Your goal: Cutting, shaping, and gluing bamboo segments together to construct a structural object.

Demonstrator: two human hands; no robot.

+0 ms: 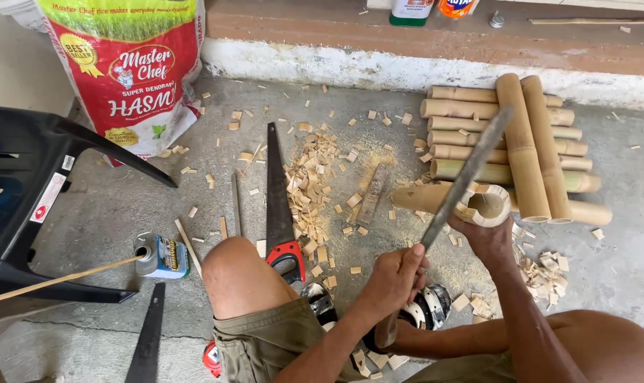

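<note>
My left hand (398,275) is shut around the lower part of a long grey blade (471,170) with a wooden handle; the blade slants up and to the right. Its edge rests on the rim of a short bamboo tube (435,198) that lies on the concrete floor with its hollow end (489,206) towards me. My right hand (488,240) grips this tube from below at that open end. Pale wood chips (311,170) lie scattered around.
A stack of bamboo tubes (542,152) lies behind the held piece. A handsaw (279,206) with a red and black handle lies by my left knee, another saw blade (148,340) at the bottom left. A small can (162,257), a black plastic chair (24,206) and a red and white sack (134,71) stand at the left.
</note>
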